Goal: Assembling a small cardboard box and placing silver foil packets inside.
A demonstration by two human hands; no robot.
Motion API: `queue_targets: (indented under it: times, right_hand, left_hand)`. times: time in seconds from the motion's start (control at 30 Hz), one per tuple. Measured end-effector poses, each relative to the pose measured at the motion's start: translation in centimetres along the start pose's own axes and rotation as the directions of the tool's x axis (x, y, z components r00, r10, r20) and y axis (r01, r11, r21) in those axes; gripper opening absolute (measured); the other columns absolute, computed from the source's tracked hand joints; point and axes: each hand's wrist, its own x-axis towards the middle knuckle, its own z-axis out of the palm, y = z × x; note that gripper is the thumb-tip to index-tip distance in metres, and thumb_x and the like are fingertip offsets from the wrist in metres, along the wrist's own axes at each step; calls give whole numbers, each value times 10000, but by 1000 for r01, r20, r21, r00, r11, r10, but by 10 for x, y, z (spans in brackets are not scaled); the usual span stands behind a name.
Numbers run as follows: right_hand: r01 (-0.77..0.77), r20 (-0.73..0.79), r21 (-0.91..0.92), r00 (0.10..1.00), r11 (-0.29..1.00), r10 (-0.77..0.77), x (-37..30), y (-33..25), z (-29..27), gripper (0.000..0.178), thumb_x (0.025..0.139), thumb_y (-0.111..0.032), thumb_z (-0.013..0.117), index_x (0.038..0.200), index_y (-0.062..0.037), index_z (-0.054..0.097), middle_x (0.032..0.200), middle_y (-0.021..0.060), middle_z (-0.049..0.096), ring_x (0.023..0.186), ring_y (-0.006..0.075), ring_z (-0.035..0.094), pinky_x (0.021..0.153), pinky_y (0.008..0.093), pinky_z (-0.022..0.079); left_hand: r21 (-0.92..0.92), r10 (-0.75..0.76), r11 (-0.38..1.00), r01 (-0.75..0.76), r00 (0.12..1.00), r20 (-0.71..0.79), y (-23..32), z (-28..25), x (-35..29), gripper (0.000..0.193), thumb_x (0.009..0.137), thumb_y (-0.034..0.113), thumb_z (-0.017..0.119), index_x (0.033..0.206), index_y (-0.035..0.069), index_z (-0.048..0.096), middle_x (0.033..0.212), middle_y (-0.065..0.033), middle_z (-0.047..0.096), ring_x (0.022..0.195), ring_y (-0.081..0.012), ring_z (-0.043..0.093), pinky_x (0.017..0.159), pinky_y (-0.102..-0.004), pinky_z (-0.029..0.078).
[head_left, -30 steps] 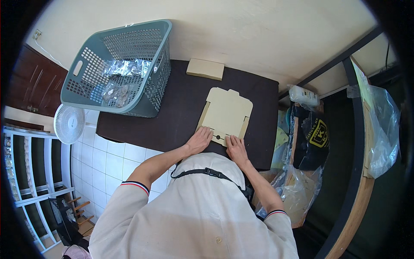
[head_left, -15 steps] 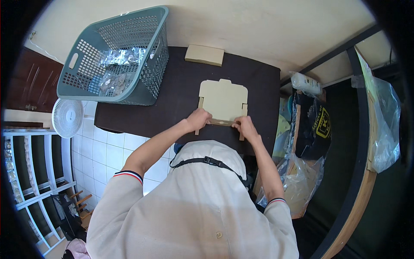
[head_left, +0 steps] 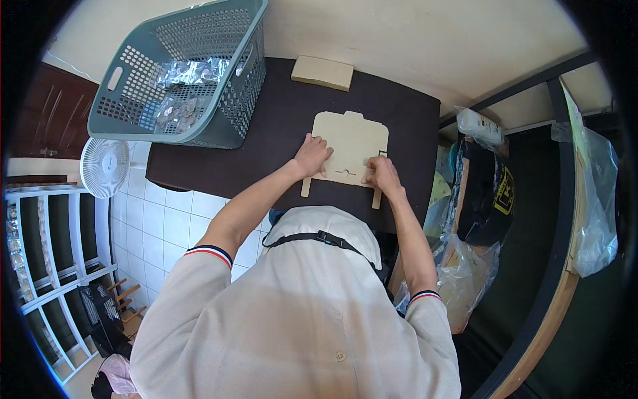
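Note:
A flat, die-cut cardboard box blank [head_left: 351, 143] lies on the dark-topped table, with a tab at its far edge and a small slot cut near its near edge. Two narrow strips stick out toward me from its near corners. My left hand [head_left: 312, 158] rests on the blank's left side, fingers apart and thumb lower down. At the near right corner, my right hand [head_left: 383, 175] has its fingers bent around the cardboard edge, gripping it. The fingertips' undersides are hidden.
A grey-green perforated basket [head_left: 232, 113] holding clear and silvery packets [head_left: 183, 113] stands at the table's left. Folded cardboard [head_left: 322, 72] lies by the wall. A white fan [head_left: 106, 167] stands left; bags and boxes [head_left: 482, 193] crowd the right side beyond the table [head_left: 279, 133].
The near panel, raised at the front edge before, now lies flat or folded inward, showing its slot. Both hands have moved away from me, the left one up along the blank's side.

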Motion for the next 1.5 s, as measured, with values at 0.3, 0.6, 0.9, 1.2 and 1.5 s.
queue_targets:
  times: [0.3,0.6,0.9,1.2,1.5]
  right_hand:
    - [157,-35,21,987,987,-156,5,22,-1,452,650,-55,951,961,58,643,997,224,715,944,406,691,792,480,531]
    - [-3,125,-13,992,1000,5,-20,-3,-10,259,713,-43,913,840,88,730,819,271,715,826,449,728,753,495,547]
    - [60,-53,14,997,998,-59,-46,0,12,205,804,-89,863,877,59,739,785,297,665,805,481,691,713,505,529]
    - [30,-77,111,997,993,-22,-50,-2,11,190,787,-35,841,857,79,707,805,323,667,813,491,701,695,523,536]
    - [37,22,67,999,997,-39,-9,35,24,296,666,-49,941,830,72,727,730,254,693,755,392,732,716,478,537]
  left_hand:
    - [-23,-64,998,65,997,37,10,-2,-3,416,722,231,930,1068,81,754,1028,-113,723,1163,-294,605,1049,-488,360]
    - [-338,15,941,13,997,80,21,8,-2,255,794,126,852,1013,10,792,932,-231,760,980,-457,712,935,-523,520]
    - [-342,66,938,-59,998,11,74,25,33,217,837,146,838,1004,13,795,952,-238,763,954,-440,733,842,-511,563]
    - [-224,-29,971,78,976,215,72,30,43,414,830,238,885,1192,66,781,1138,-186,770,1116,-379,722,967,-469,565]
    - [-182,-18,981,58,977,215,72,28,48,415,792,259,895,1137,76,752,1117,-173,755,1152,-373,702,969,-495,540]
